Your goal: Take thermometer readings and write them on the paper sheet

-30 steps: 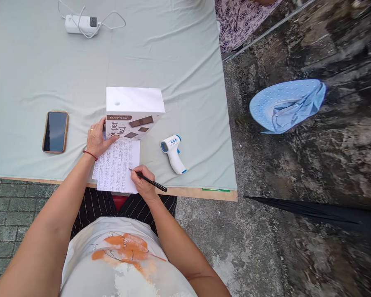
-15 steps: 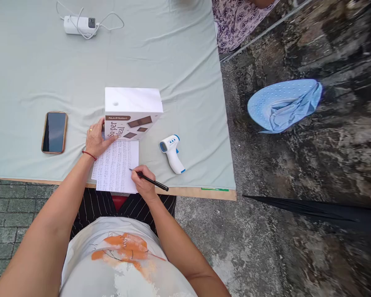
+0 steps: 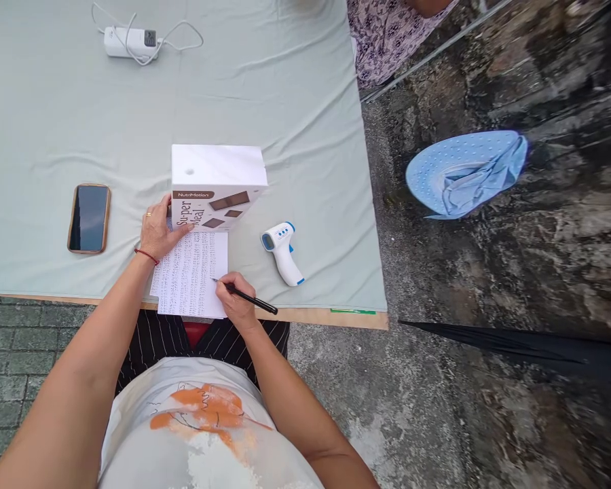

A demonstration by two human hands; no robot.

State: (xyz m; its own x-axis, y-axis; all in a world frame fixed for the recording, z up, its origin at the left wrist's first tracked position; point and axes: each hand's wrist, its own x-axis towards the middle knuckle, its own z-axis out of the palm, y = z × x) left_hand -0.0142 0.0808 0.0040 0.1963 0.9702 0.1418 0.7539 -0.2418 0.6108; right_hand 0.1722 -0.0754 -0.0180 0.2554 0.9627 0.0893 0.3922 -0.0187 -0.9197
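The pen (image 3: pixel 252 297) has moved slightly, its back end to the right. The right hand (image 3: pixel 238 302) has fingers clamped on it, over the paper (image 3: pixel 191 275) at the surface's (image 3: pixel 310 115) near edge; the left hand's (image 3: pixel 157 229) fingers hold the box (image 3: pixel 218 165).

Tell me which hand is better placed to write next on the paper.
Probably the right hand: it holds the black pen, with the tip at the right part of the paper. The left hand is occupied, gripping the white box by its left side.
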